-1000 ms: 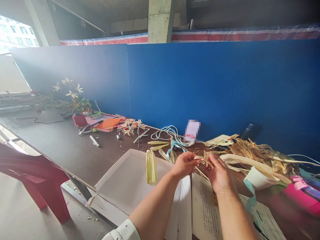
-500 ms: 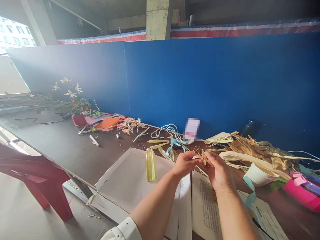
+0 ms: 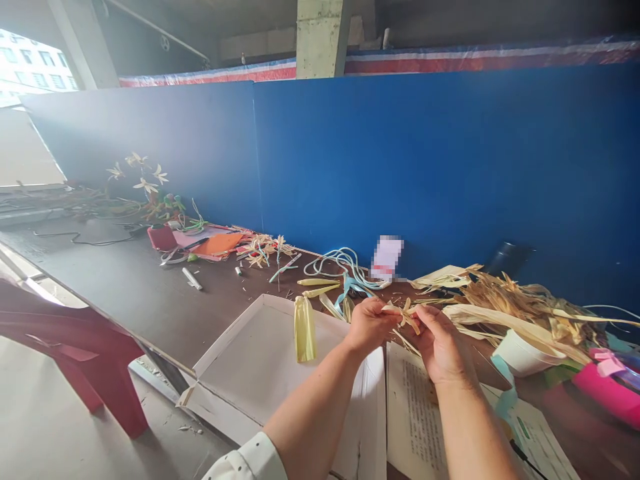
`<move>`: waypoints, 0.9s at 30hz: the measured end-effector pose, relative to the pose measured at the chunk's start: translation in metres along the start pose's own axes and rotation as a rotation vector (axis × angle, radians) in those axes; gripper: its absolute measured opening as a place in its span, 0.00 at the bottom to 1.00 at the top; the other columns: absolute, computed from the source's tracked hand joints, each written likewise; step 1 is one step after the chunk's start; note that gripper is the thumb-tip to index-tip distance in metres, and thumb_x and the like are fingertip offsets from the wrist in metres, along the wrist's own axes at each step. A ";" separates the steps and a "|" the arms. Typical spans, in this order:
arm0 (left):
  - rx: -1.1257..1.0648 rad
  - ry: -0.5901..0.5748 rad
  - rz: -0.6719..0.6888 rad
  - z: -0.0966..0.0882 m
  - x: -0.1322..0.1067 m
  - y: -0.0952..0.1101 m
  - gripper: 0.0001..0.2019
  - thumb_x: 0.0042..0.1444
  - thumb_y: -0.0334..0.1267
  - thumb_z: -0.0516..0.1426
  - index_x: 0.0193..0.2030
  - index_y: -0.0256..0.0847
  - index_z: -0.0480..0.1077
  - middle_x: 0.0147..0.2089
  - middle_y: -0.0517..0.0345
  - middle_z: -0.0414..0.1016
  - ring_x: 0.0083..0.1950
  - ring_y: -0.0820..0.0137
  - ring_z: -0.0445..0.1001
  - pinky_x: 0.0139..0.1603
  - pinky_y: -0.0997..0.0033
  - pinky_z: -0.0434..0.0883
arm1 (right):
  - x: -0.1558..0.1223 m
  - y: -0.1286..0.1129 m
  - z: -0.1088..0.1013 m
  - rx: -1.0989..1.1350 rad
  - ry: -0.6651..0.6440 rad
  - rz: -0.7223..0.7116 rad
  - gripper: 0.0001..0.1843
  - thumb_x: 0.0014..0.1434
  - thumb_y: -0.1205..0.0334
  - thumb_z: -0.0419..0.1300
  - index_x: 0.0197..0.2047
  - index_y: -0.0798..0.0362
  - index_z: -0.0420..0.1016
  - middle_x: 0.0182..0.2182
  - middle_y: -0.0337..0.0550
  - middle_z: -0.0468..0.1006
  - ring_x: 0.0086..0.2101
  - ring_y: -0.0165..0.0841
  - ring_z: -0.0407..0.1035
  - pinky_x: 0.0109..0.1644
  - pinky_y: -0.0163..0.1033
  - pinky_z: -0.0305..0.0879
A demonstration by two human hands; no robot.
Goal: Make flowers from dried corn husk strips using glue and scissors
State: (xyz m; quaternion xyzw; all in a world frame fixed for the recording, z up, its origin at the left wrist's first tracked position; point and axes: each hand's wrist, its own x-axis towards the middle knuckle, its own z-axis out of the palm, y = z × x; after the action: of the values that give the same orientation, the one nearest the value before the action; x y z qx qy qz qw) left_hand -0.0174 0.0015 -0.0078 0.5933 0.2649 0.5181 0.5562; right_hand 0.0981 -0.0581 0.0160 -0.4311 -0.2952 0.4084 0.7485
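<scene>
A small pale flower of dried corn husk (image 3: pixel 409 317) is between my two hands, its narrow petals spread. My left hand (image 3: pixel 367 325) is closed, pinching it from the left side. On the right, the thumb and fingertips of my right hand (image 3: pixel 444 347) grip its petals. Both hands are raised over the edge of a white shallow box (image 3: pixel 240 363) and the printed papers (image 3: pixel 407 413). A yellow-green strip of husk (image 3: pixel 305 333) hangs over the box's far wall. My fingers partly hide the flower's base.
Dried corn husks (image 3: pixel 505 300) are heaped at the right, by a white cup (image 3: pixel 525 353) and a pink pouch (image 3: pixel 610 393). Coiled pale cord (image 3: pixel 345 260) lies near the blue partition (image 3: pixel 425 160). Finished husk flowers (image 3: pixel 145 183) stand far left. A red chair (image 3: pixel 95 360) is at lower left.
The flower has turned a little between my fingers, its petals now pointing lower toward the right hand. Both hands keep their grip. The whole view has shifted slightly.
</scene>
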 end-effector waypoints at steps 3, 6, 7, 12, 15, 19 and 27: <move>0.009 0.041 0.059 0.001 -0.001 0.004 0.06 0.46 0.38 0.62 0.28 0.38 0.78 0.29 0.58 0.68 0.33 0.73 0.66 0.37 0.73 0.65 | 0.000 0.001 0.000 0.016 0.011 0.006 0.12 0.41 0.59 0.73 0.28 0.51 0.77 0.26 0.36 0.76 0.24 0.25 0.64 0.28 0.31 0.66; -0.009 0.078 0.065 0.001 -0.001 0.006 0.06 0.45 0.38 0.63 0.28 0.38 0.78 0.28 0.57 0.67 0.33 0.73 0.66 0.37 0.72 0.66 | 0.000 0.002 -0.001 0.025 0.010 0.007 0.12 0.42 0.59 0.73 0.29 0.52 0.77 0.27 0.37 0.77 0.24 0.23 0.64 0.29 0.29 0.65; -0.019 0.083 0.063 0.001 -0.001 0.006 0.07 0.45 0.39 0.64 0.28 0.38 0.78 0.28 0.57 0.67 0.33 0.73 0.66 0.37 0.72 0.66 | 0.000 0.002 -0.001 0.026 0.006 0.009 0.12 0.42 0.59 0.73 0.29 0.52 0.77 0.27 0.37 0.77 0.24 0.23 0.64 0.29 0.29 0.66; -0.158 0.011 0.007 0.002 0.000 0.004 0.14 0.40 0.45 0.67 0.29 0.35 0.77 0.31 0.54 0.70 0.34 0.72 0.68 0.38 0.71 0.67 | 0.003 0.003 -0.002 0.024 0.004 0.014 0.12 0.42 0.60 0.73 0.30 0.51 0.77 0.27 0.37 0.76 0.24 0.23 0.63 0.26 0.28 0.65; -0.233 -0.051 -0.020 0.002 0.000 0.004 0.17 0.37 0.47 0.68 0.30 0.34 0.77 0.33 0.53 0.72 0.34 0.72 0.69 0.38 0.71 0.67 | 0.005 0.002 -0.005 0.011 0.020 0.006 0.12 0.41 0.60 0.73 0.29 0.51 0.77 0.28 0.37 0.77 0.23 0.24 0.64 0.25 0.29 0.65; -0.219 -0.072 -0.082 0.002 0.000 0.006 0.20 0.36 0.49 0.68 0.30 0.33 0.77 0.32 0.54 0.71 0.32 0.74 0.68 0.34 0.72 0.64 | 0.006 0.002 -0.009 0.018 0.025 0.006 0.12 0.41 0.61 0.73 0.30 0.51 0.77 0.28 0.36 0.76 0.24 0.24 0.64 0.26 0.29 0.66; -0.270 -0.075 -0.070 0.002 0.002 0.007 0.20 0.34 0.49 0.69 0.25 0.32 0.74 0.26 0.57 0.69 0.29 0.76 0.65 0.31 0.73 0.62 | 0.004 0.001 -0.006 0.024 -0.030 0.031 0.11 0.42 0.61 0.73 0.29 0.52 0.77 0.27 0.36 0.76 0.25 0.22 0.63 0.28 0.25 0.65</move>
State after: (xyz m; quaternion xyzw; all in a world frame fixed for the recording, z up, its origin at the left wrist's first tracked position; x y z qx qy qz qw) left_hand -0.0172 0.0009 -0.0005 0.5226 0.1923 0.5066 0.6582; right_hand 0.1050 -0.0567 0.0128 -0.4203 -0.2947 0.4300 0.7427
